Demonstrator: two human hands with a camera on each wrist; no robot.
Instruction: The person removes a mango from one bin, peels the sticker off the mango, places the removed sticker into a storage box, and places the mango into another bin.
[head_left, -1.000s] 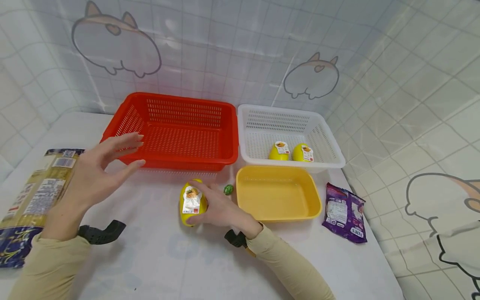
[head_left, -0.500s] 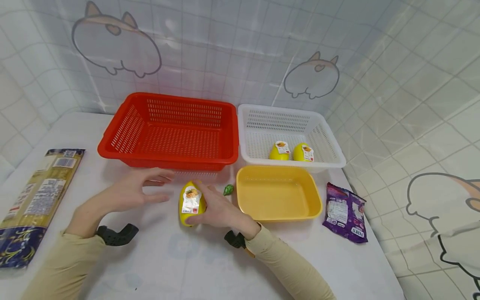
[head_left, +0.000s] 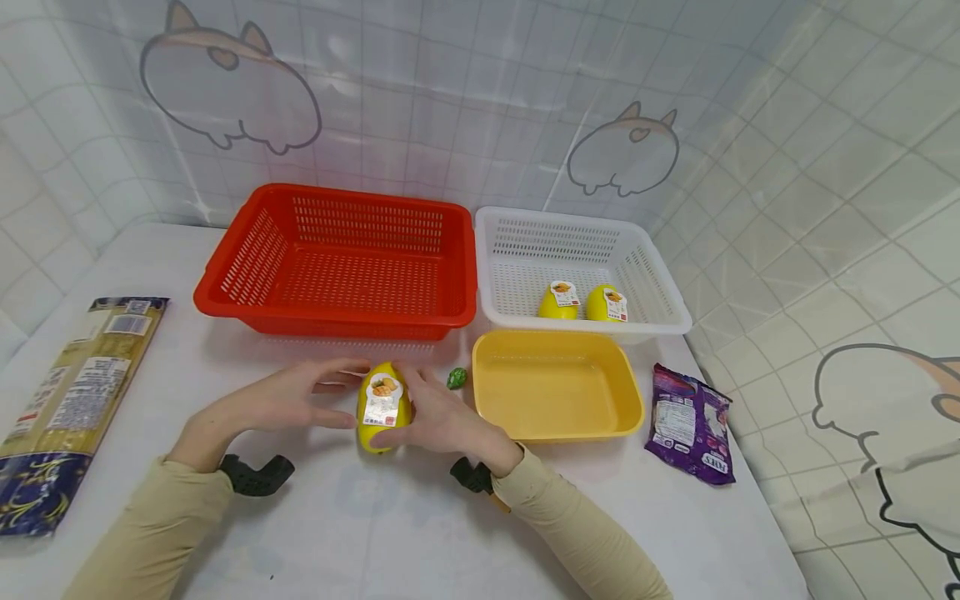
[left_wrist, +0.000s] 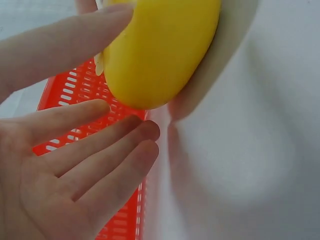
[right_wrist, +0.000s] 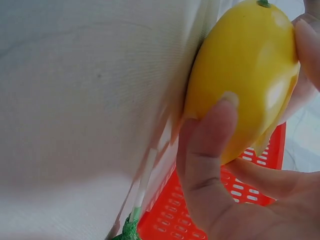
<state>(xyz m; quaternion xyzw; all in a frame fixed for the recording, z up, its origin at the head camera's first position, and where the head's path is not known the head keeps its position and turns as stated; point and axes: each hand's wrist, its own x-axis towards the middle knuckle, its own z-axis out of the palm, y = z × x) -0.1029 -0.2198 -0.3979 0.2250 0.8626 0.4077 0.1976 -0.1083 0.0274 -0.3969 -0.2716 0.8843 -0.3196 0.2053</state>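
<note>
A smooth yellow mango-like fruit (head_left: 385, 408) with a white picture label stands between my hands on the white table. My right hand (head_left: 444, 423) grips it from the right, its thumb low on the front. In the right wrist view, the fruit (right_wrist: 240, 75) shows a small green stem end, and curled fingers (right_wrist: 205, 150) press on its side. My left hand (head_left: 281, 402) is at its left side with fingers extended. One digit overlaps the fruit (left_wrist: 160, 55) in the left wrist view, and the other fingers spread below it.
Behind are a red basket (head_left: 337, 321) and a white basket (head_left: 667, 287) holding two labelled yellow fruits (head_left: 558, 304). Right of my hands sit a green-wrapped lollipop (head_left: 457, 378), a yellow tub (head_left: 557, 435) and a purple packet (head_left: 690, 425). A long noodle packet (head_left: 82, 408) lies left.
My left hand has come down and right from beside the red basket to the fruit's left side. The right hand has stayed on the fruit.
</note>
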